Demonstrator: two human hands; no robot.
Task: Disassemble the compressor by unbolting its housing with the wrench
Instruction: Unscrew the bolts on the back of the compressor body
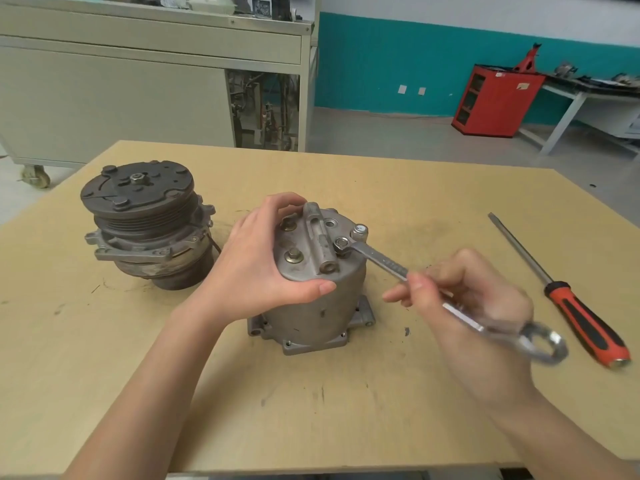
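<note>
A teal wall [381, 64] with white above, grey floor [381, 133], a beige cabinet [121, 98] on casters at left, a red rack [495, 98] beside a white table [568, 116] at right

Scuffed wooden table [311, 393] filled the foreground, red-handled screwdriver [561, 293] lay near its right edge, pulley assembly [145, 223] stood at its left, grey wheeled cabinet [114, 98] and red rack [495, 100] stood beyond it.

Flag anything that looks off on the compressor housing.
On the housing, the right-edge bolt stands higher than the others, apparently partly backed out. The wrench sits on the neighbouring bolt. Nothing looks damaged.
</note>
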